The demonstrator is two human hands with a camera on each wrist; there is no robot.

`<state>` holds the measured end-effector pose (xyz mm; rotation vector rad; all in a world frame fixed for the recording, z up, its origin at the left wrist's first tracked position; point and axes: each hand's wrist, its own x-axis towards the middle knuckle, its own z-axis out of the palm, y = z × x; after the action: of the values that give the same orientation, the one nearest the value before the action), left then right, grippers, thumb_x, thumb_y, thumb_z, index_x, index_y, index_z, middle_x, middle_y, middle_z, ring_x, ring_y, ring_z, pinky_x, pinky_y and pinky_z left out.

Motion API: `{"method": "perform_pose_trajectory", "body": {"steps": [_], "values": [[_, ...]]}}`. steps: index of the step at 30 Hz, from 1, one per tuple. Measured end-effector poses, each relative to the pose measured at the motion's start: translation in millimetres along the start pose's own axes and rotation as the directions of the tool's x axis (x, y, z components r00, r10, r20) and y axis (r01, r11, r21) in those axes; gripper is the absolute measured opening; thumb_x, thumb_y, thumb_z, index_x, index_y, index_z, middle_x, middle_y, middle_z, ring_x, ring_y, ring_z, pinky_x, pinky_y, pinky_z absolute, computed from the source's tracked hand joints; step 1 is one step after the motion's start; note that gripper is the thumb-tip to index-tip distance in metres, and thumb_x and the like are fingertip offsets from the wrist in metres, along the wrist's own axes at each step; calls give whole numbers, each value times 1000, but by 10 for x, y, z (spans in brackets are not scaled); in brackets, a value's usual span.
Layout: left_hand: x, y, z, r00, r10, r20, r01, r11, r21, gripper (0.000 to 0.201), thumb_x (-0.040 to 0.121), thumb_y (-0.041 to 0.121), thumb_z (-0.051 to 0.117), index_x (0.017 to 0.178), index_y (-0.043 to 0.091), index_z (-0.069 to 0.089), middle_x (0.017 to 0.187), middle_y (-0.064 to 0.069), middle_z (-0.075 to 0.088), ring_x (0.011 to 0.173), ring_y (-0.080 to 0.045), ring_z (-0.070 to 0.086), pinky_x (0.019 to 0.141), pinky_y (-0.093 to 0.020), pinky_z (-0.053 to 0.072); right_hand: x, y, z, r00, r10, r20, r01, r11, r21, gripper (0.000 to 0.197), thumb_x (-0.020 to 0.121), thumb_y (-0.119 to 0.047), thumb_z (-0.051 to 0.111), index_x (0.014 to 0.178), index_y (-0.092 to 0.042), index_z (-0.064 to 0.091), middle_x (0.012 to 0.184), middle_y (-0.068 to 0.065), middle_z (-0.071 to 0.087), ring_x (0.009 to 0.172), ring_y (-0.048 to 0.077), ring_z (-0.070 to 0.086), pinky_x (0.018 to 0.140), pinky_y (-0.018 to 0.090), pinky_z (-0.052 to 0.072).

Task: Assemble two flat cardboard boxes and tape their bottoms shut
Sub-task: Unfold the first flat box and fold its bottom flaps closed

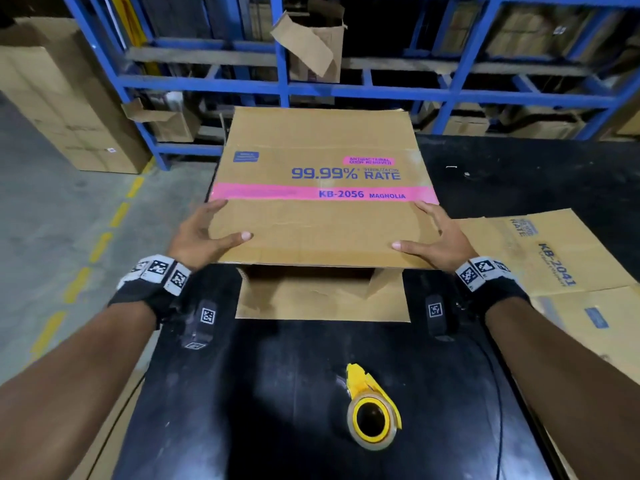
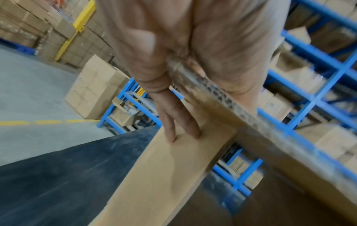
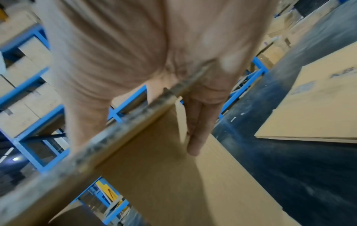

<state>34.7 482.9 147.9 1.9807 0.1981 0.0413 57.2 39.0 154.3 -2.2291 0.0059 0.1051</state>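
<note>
On the black worktop [image 1: 277, 393] nearest me lies a roll of clear packing tape on a yellow dispenser [image 1: 372, 415], untouched. Beyond it my two forearms reach forward to a brown cardboard box printed with a pink band and blue lettering [image 1: 322, 188]. It is partly opened out, its printed panel facing up and tilted toward me, with a plain flap [image 1: 322, 296] lying on the worktop below its near edge.

My left hand [image 1: 204, 233] grips the box's left edge, thumb on top of the panel and fingers [image 2: 181, 120] flat against the side wall beneath. My right hand [image 1: 438, 237] mirrors it on the right edge, thumb on top, fingers [image 3: 197, 125] straight along the side wall. Both are pinching cardboard between thumb and fingers.

I judge the risk to be a skewed box: uneven pushing from the two sides could crease a wall off its fold line or let the panel slip from the thumbs. The loose near flap could also fold under and jam.

Further right, a second flat brown cardboard box [image 1: 554, 258] lies on the worktop. Behind stand blue steel shelves [image 1: 346, 90] stacked with cartons.
</note>
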Motion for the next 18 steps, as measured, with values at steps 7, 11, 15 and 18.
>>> {"method": "perform_pose_trajectory", "body": {"steps": [7,11,15,18], "values": [[60,94,84,999,43,28,-36,973,-229,68,74,15,92,136,23,64,147,12,57,139,1,46,121,-39,38,66,-2,-200,1000,14,8,-14,999,-30,99,61,-51,90,148,-32,47,155,-12,42,142,10,38,114,28,29],[-21,-41,108,996,-19,90,51,928,-369,72,71,13,91,135,33,65,150,13,54,141,-7,48,120,-45,39,-19,88,-79,1000,30,-9,-30,1000,0,111,46,-72,86,144,-46,42,150,-20,43,139,10,40,117,36,33],[11,-49,12,994,-3,109,52,892,-450,69,78,-4,81,136,29,65,150,9,55,140,-12,51,116,-43,43,55,-2,-108,1000,-9,-11,9,1000,11,107,52,-61,89,147,-36,46,151,-15,45,138,8,41,117,36,33],[-24,-76,-10,990,40,134,25,895,-446,71,81,-11,73,141,24,60,149,9,56,143,-9,46,109,-32,47,71,10,-106,1000,-22,8,22,1000,6,98,60,-48,91,146,-34,46,147,-17,46,135,7,41,113,31,33]]}}
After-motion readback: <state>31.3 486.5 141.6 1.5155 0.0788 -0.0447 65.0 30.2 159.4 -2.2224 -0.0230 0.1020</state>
